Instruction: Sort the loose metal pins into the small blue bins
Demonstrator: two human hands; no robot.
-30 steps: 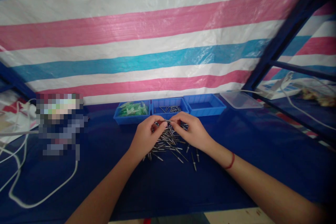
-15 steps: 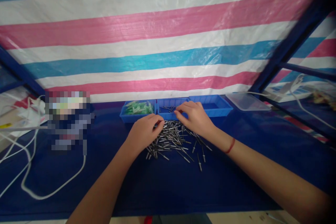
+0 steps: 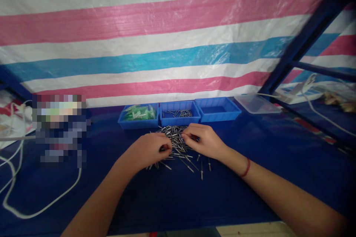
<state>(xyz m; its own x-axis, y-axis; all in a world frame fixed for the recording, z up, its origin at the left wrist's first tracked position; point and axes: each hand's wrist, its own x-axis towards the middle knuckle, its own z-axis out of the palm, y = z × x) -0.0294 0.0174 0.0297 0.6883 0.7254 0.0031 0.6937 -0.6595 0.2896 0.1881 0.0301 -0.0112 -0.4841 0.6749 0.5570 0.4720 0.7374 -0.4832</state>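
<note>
A loose pile of silver blind rivets (image 3: 178, 139) lies on the dark blue table, with several strays along its near side. My left hand (image 3: 154, 150) is at the pile's left edge, thumb and fingers curled into a pinch. From the right, my right hand (image 3: 204, 140) reaches over the pile, its fingertips also pinched together. What either pinch holds is too small or hidden to make out. Just behind the pile, a blue bin (image 3: 180, 120) contains some rivets.
Left of that bin stands a blue bin (image 3: 139, 123) of green-and-clear pieces; to its right is another blue bin (image 3: 218, 116). A clear plastic lid (image 3: 257, 104) lies farther right. White cables (image 3: 36, 214) run along the left. A striped sheet (image 3: 155, 59) hangs behind.
My right hand has moved from the middle bin's edge back down to the pile. My left hand has lowered toward me. More rivets show in the middle bin, and the view has shifted slightly.
</note>
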